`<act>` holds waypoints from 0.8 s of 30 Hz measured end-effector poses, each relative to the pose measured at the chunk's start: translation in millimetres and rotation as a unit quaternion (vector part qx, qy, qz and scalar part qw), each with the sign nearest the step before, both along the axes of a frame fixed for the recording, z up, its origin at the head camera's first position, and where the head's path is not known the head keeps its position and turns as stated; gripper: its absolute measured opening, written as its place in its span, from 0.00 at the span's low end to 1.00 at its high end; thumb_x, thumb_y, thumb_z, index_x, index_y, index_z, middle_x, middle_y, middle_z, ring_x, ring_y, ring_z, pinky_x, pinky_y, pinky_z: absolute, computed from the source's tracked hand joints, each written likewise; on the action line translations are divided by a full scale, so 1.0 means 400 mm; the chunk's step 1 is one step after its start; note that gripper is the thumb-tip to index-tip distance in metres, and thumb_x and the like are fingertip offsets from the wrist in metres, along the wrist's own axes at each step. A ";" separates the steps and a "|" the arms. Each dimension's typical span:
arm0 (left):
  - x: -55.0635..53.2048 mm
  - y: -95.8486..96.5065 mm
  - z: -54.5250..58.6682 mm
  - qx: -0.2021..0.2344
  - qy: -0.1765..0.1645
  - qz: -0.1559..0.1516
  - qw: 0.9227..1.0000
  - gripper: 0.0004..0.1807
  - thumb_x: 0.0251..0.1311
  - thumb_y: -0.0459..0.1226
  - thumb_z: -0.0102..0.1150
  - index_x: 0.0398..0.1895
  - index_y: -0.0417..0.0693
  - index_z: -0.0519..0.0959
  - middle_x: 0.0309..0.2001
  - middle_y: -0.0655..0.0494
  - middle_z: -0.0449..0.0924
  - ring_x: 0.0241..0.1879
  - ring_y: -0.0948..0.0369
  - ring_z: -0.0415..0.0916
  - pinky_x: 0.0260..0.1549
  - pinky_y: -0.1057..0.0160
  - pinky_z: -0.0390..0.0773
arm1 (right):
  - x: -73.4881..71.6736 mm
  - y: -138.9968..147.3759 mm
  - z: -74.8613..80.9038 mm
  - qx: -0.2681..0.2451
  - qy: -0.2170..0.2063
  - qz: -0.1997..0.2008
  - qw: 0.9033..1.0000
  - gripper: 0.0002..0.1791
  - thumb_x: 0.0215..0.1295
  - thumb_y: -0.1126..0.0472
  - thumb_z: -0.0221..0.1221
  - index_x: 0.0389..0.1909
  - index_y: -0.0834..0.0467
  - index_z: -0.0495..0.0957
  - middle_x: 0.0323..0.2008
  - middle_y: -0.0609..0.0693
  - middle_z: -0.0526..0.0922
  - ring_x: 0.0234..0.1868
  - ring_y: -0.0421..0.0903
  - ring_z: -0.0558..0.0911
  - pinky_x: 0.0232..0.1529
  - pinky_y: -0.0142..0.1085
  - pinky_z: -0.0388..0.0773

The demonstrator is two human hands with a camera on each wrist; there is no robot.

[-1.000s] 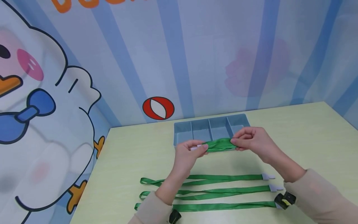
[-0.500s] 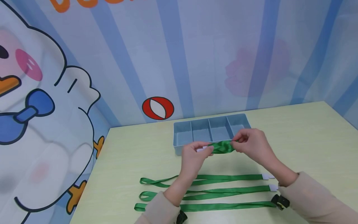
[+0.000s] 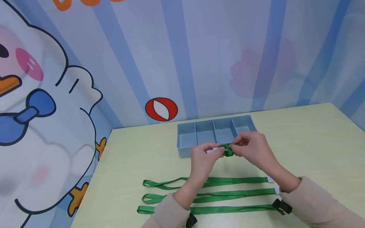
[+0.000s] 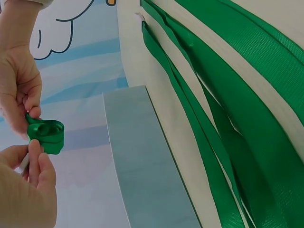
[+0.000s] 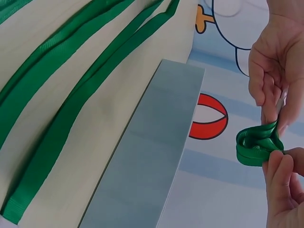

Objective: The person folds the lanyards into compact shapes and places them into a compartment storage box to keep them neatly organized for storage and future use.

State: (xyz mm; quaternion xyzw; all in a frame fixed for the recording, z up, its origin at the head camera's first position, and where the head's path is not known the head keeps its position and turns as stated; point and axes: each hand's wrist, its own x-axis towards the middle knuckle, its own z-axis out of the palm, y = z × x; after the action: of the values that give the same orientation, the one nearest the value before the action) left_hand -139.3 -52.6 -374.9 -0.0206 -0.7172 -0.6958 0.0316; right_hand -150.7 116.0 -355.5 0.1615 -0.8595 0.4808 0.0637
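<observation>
Head: orange lettering (image 3: 63,7) is cropped, unreadable; left hand (image 3: 203,161) and right hand (image 3: 255,148) pinch a bunched strap (image 3: 228,151) by the near edge of the tray (image 3: 184,152); table (image 3: 308,139) shows left and right of it; left wrist: strap bridges both hands, apart from tray; right wrist: table separates tray from laid straps (image 5: 88,88).

Gleamed like satiny cloth on the rolled green strap (image 5: 251,153); showed a fine weave along the long green straps (image 4: 256,47). Looked like smooth, matt plastic on the blue tray (image 5: 142,133), smooth wood on the tabletop (image 3: 299,142), matt cloth on the right sleeve (image 3: 310,196).
</observation>
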 end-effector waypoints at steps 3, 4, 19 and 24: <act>0.001 0.005 -0.003 0.000 0.006 0.000 1.000 0.07 0.52 0.35 0.66 0.32 0.40 0.84 0.34 0.51 0.82 0.27 0.59 0.83 0.15 0.70 0.66 | 0.004 -0.004 0.000 -0.019 -0.016 0.016 1.000 0.04 0.57 0.62 0.64 0.30 0.60 0.82 0.24 0.49 0.82 0.22 0.42 0.80 0.24 0.37 0.77; 0.002 0.006 -0.003 0.000 0.007 0.000 1.000 0.07 0.52 0.35 0.66 0.32 0.40 0.84 0.34 0.52 0.82 0.27 0.59 0.83 0.14 0.70 0.65 | 0.005 -0.005 0.000 -0.024 -0.022 0.021 0.999 0.05 0.58 0.61 0.64 0.31 0.60 0.82 0.24 0.50 0.82 0.22 0.42 0.80 0.25 0.37 0.77; 0.007 0.001 -0.005 0.007 0.009 -0.025 1.000 0.06 0.54 0.33 0.65 0.33 0.40 0.85 0.35 0.51 0.82 0.34 0.60 0.81 0.30 0.64 0.79 | -0.015 0.023 0.005 -0.041 -0.142 0.137 0.980 0.15 0.65 0.67 0.55 0.50 0.69 0.77 0.44 0.62 0.81 0.35 0.45 0.84 0.41 0.37 0.80; 0.004 0.002 -0.008 0.035 0.004 -0.046 0.998 0.07 0.56 0.29 0.62 0.37 0.36 0.84 0.39 0.49 0.82 0.34 0.58 0.83 0.39 0.63 0.80 | -0.020 0.021 -0.004 -0.070 -0.148 0.111 0.980 0.16 0.63 0.65 0.59 0.48 0.69 0.78 0.41 0.60 0.82 0.35 0.45 0.84 0.40 0.38 0.81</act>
State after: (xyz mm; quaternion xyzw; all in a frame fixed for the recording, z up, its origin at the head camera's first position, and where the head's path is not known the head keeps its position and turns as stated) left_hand -137.5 -51.7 -378.0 -0.0553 -0.6903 -0.7214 0.0034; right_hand -158.8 124.5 -356.9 0.1784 -0.8001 0.5628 -0.1063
